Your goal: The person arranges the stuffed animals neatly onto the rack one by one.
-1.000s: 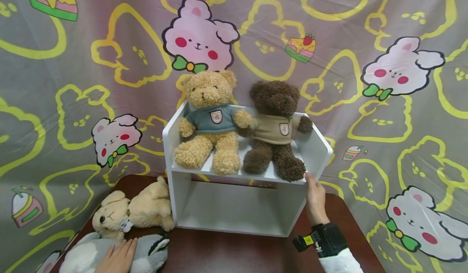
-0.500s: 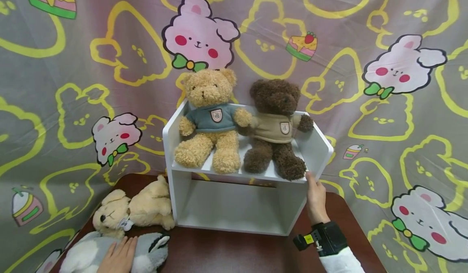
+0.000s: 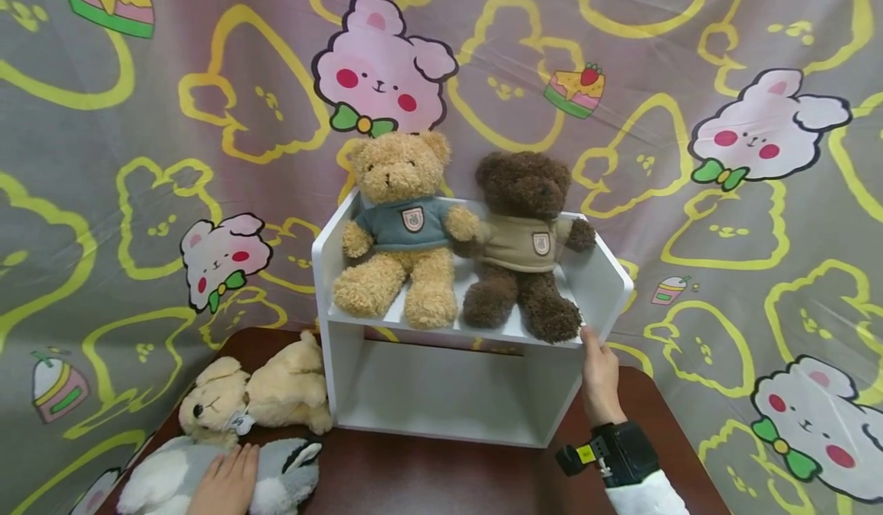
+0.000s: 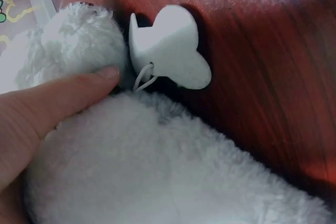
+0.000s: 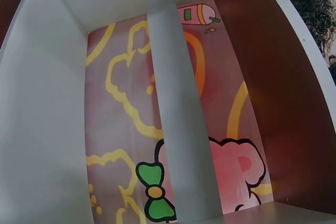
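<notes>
My left hand (image 3: pixel 226 480) rests on a grey and white plush toy (image 3: pixel 155 473) lying at the table's front left. Its visible fingers lie nearly straight across the fur. In the left wrist view the thumb (image 4: pixel 79 94) presses into white fur, near a white tag (image 4: pixel 170 45) on a string. At the right end of a white two-level shelf (image 3: pixel 444 431), my right hand (image 3: pixel 602 373) holds the upper board's front corner, with most of its fingers hidden. A tan bear (image 3: pixel 403 220) in a blue top and a dark brown bear (image 3: pixel 517 239) sit on the upper level.
Left of the shelf lies a beige plush dog (image 3: pixel 269 392), close behind the grey one. The dark red table (image 3: pixel 407 484) carries everything. The right wrist view looks through the shelf's lower compartment, past a pale rear crossbar (image 5: pixel 184 119), to the patterned cloth (image 5: pixel 123 93).
The head view has shifted slightly. Both hands, the shelf and the plush toys keep their places relative to one another.
</notes>
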The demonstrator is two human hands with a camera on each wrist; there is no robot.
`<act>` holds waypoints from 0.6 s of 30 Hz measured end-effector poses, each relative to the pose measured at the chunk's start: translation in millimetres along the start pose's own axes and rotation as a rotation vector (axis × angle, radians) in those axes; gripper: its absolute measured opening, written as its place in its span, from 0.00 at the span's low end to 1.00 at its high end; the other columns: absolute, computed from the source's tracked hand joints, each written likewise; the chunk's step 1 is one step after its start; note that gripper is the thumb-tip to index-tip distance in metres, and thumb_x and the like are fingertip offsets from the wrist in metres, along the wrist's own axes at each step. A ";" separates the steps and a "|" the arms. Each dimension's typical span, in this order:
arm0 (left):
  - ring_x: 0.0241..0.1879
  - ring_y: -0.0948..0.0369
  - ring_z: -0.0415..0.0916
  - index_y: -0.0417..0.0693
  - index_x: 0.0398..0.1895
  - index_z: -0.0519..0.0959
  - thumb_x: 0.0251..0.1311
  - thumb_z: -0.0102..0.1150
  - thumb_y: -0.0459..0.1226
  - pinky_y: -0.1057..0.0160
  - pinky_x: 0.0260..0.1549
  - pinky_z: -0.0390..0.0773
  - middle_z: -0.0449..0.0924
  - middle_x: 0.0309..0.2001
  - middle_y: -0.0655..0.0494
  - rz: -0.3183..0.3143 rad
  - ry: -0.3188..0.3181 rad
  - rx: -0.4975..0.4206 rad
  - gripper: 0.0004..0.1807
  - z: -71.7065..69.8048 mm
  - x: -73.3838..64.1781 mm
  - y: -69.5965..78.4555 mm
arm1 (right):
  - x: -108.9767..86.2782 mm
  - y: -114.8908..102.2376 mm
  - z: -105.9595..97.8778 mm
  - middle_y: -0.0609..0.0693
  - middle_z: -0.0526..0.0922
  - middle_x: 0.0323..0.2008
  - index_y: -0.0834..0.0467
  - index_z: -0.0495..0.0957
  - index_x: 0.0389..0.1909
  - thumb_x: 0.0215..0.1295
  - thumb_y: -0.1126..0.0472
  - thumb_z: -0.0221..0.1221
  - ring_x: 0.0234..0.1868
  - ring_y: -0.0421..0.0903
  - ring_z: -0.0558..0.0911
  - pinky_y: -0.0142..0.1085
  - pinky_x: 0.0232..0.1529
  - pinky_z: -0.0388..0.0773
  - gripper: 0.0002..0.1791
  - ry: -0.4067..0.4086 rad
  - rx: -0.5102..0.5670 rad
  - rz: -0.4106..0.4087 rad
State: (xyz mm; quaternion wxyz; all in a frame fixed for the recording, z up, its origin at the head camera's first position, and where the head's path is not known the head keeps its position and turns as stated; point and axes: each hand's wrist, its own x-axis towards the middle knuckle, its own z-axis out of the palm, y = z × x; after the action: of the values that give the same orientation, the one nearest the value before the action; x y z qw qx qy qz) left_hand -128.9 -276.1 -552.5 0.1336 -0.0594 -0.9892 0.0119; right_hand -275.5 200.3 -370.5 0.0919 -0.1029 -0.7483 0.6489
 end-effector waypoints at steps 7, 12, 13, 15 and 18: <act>0.39 0.45 0.74 0.32 0.36 0.74 0.59 0.40 0.33 0.47 0.39 0.70 0.77 0.33 0.42 0.054 0.210 0.069 0.13 8.5 -1.3 0.1 | 1.2 1.4 -0.5 0.66 0.50 0.67 0.71 0.49 0.66 0.66 0.40 0.40 0.65 0.60 0.52 0.53 0.64 0.46 0.41 0.007 0.018 -0.003; 0.33 0.45 0.74 0.33 0.30 0.73 0.70 0.10 0.37 0.47 0.34 0.70 0.75 0.26 0.44 0.065 0.357 0.095 0.33 14.7 0.3 0.0 | 2.1 2.1 1.1 0.65 0.50 0.67 0.69 0.49 0.67 0.66 0.41 0.40 0.65 0.59 0.53 0.53 0.64 0.47 0.41 0.008 0.019 -0.004; 0.32 0.45 0.73 0.34 0.29 0.73 0.69 0.14 0.35 0.47 0.34 0.70 0.74 0.25 0.44 0.062 0.365 0.097 0.30 15.3 0.9 0.3 | 2.2 2.4 1.1 0.65 0.50 0.67 0.69 0.49 0.67 0.66 0.40 0.40 0.65 0.60 0.53 0.53 0.64 0.47 0.41 0.005 0.017 -0.005; 0.31 0.46 0.72 0.34 0.29 0.72 0.61 0.31 0.30 0.47 0.35 0.69 0.73 0.24 0.45 0.052 0.345 0.098 0.15 15.5 1.0 1.2 | 2.0 2.6 1.1 0.65 0.50 0.67 0.69 0.48 0.67 0.67 0.41 0.39 0.66 0.60 0.52 0.53 0.64 0.46 0.41 -0.003 0.022 -0.015; 0.26 0.50 0.70 0.34 0.27 0.71 0.46 0.44 0.30 0.49 0.32 0.70 0.69 0.21 0.48 0.073 0.311 0.087 0.07 12.9 1.8 0.2 | 1.8 2.7 0.9 0.65 0.51 0.67 0.69 0.49 0.67 0.67 0.40 0.38 0.66 0.59 0.52 0.53 0.64 0.45 0.40 -0.008 0.014 -0.023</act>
State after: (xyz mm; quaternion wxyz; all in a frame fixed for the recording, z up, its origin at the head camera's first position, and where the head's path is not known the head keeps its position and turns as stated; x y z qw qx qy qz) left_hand -134.1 -275.8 -564.5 0.2870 -0.0907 -0.9523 0.0500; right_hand -277.4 200.3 -373.3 0.0973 -0.0909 -0.7452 0.6534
